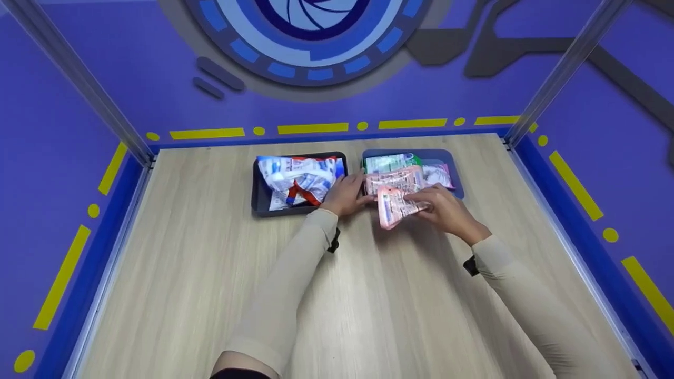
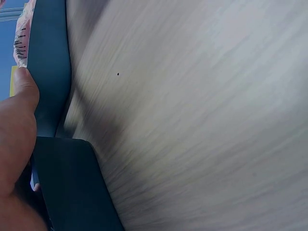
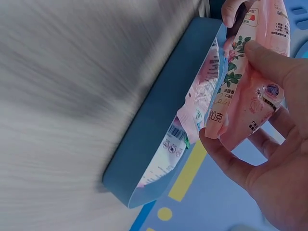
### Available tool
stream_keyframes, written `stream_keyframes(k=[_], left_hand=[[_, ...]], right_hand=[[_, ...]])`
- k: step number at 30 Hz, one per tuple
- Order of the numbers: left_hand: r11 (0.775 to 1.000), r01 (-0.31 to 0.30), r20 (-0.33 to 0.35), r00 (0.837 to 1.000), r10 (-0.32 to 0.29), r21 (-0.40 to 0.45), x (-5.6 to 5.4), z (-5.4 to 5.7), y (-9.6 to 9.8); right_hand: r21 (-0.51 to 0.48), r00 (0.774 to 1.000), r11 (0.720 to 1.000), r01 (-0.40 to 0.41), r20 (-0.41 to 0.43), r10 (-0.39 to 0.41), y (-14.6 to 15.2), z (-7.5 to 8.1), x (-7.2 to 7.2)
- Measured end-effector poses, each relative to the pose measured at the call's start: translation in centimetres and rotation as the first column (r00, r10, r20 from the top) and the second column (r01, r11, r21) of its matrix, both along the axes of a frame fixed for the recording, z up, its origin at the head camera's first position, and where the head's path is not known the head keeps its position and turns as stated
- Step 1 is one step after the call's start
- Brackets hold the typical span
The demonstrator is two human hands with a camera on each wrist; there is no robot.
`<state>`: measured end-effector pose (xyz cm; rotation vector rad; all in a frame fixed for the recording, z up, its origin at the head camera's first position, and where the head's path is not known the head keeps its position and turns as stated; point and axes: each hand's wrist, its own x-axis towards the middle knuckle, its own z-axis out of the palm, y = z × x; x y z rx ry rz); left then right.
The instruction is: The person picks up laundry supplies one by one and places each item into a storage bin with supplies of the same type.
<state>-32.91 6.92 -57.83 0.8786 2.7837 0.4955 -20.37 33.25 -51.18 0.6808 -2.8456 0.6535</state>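
Note:
My right hand (image 1: 445, 210) holds a pink printed pouch (image 1: 396, 206) over the near edge of the right-hand tray (image 1: 459, 181). In the right wrist view, the thumb lies across the front of the pouch (image 3: 250, 101), which shows a rose print, and the fingers are behind it. My left hand (image 1: 345, 193) is between the two trays, with its thumb reaching toward the pouch. The left wrist view shows the left thumb (image 2: 25, 86) beside the tray wall (image 2: 50, 57). Another pink packet (image 1: 395, 179) lies in the right-hand tray.
Also in the right-hand tray are a green-and-white packet (image 1: 392, 162) and a white-and-pink packet (image 1: 438, 176). The dark left-hand tray (image 1: 259, 202) bears blue, white and red bags (image 1: 300, 176). Purple panels (image 1: 326, 113) surround the wooden table (image 1: 200, 273) at the back and sides.

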Motion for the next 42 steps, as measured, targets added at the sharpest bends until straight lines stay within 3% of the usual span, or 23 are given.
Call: stream_keyframes(k=[5,18,26,36,42], left_hand=[[1.000,-0.015,0.029,0.999,0.014,0.007,0.0,0.1,0.0],[1.000,0.019,-0.008,1.000,-0.019,-0.004,-0.3,-0.2,0.1],[1.000,-0.006,0.022,1.000,0.006,-0.004,-0.2,-0.4,0.2],[1.000,-0.004,0.025,1.000,0.004,-0.005,-0.5,-0.7,0.3],[1.000,-0.005,0.026,1.000,0.005,-0.014,-0.6,-0.5,0.4]], right_hand=[[-0.007,1.000,1.000,0.007,0.008,-0.006,0.5,0.5,-0.6],[-0.020,0.999,1.000,-0.011,-0.040,0.011,1.1,1.4,-2.1],[-0.011,1.000,1.000,0.011,-0.027,-0.011,1.2,1.9,-2.6],[0.010,0.996,0.999,0.052,-0.078,-0.051,1.5,2.0,-2.9],[0.031,0.995,0.995,0.091,-0.051,-0.090,1.9,2.1,-3.1]])
